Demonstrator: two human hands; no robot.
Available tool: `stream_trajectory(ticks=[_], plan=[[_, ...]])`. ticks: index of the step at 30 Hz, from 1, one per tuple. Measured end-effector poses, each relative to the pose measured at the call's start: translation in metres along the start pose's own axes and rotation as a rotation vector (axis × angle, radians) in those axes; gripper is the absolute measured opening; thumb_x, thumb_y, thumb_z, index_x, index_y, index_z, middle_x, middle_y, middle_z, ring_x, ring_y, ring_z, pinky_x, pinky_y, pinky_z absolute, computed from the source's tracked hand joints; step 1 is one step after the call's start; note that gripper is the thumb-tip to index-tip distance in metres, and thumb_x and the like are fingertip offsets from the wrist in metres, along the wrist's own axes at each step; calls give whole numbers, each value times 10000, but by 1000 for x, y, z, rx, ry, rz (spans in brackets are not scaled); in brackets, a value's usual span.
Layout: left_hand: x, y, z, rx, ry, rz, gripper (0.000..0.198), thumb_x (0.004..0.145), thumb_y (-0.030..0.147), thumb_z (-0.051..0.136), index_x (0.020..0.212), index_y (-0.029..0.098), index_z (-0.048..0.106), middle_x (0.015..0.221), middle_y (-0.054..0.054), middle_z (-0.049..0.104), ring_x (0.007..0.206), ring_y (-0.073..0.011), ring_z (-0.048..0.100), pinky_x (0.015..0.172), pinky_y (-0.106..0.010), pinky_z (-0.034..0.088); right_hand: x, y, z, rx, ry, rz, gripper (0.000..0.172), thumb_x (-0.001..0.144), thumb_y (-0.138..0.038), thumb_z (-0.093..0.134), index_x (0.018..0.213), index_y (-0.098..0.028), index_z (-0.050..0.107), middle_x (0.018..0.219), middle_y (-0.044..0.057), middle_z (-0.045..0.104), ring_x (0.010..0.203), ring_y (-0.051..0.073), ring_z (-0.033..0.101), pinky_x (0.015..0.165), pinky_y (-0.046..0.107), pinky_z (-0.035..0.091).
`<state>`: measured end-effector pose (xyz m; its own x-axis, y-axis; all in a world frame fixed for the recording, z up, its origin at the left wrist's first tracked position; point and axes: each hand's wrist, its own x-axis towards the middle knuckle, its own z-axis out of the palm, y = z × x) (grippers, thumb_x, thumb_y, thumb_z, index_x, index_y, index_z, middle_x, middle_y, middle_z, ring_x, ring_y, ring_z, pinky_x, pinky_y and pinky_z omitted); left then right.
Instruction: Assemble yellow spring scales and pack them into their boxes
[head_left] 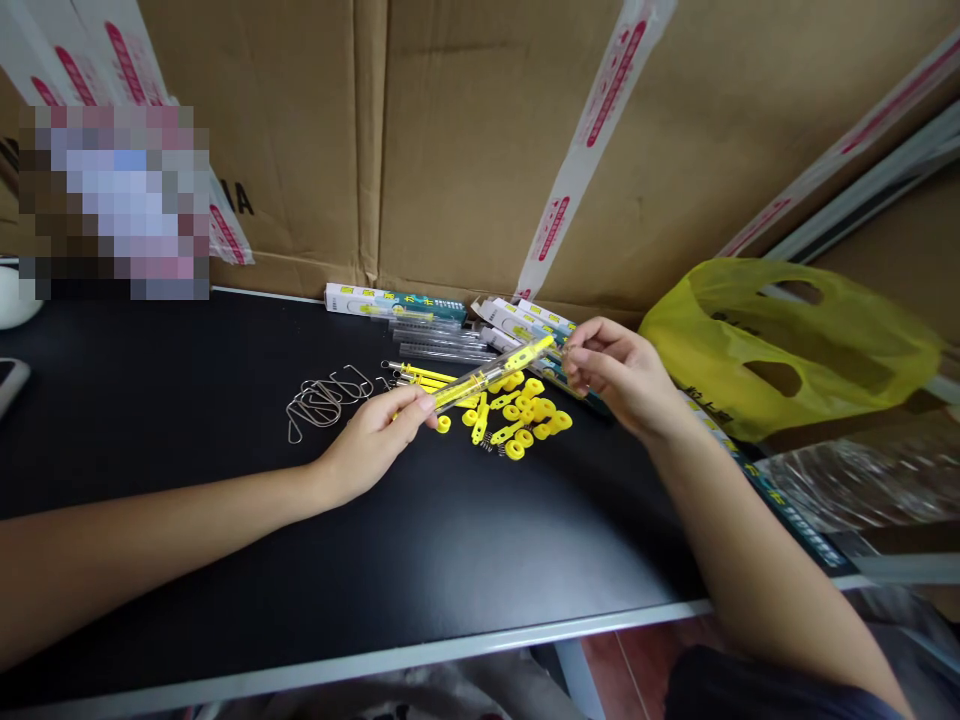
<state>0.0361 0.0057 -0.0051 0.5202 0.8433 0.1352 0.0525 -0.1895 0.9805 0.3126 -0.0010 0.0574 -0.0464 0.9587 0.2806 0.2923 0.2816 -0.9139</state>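
Note:
My left hand (379, 440) pinches the near end of a clear tube with a yellow insert (491, 372), held slanted above the black table (225, 480). My right hand (619, 372) is closed in a pinch at the tube's far end, on a small part I cannot make out. Beneath the tube lies a heap of small yellow plastic parts (525, 415) with a few tiny springs. Thin yellow rods (424, 377) lie just left of the heap.
Bent wire hooks (326, 400) lie left of my left hand. Clear tubes (442, 340) and white printed boxes (390, 300) sit at the back against cardboard cartons (465, 130). A yellow plastic bag (787, 345) rests at right, clear packaging (847, 480) below it.

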Motion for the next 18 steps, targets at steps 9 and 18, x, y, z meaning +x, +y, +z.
stream_trajectory(ticks=[9, 18], plan=[[-1, 0, 1, 38, -19, 3, 359, 910, 472, 417, 761, 172, 546, 580, 56, 313, 493, -88, 252, 452, -229, 214, 0, 0, 7, 121, 28, 49, 234, 731, -348, 701, 800, -216, 520, 598, -41, 528, 474, 81, 457, 417, 214, 340], [-1, 2, 0, 42, -32, -3, 359, 914, 462, 413, 757, 168, 545, 582, 56, 317, 497, -87, 256, 463, -233, 222, 1, 2, 5, 148, 4, 64, 224, 728, -326, 713, 800, -204, 540, 609, -37, 542, 483, 75, 462, 416, 204, 340]])
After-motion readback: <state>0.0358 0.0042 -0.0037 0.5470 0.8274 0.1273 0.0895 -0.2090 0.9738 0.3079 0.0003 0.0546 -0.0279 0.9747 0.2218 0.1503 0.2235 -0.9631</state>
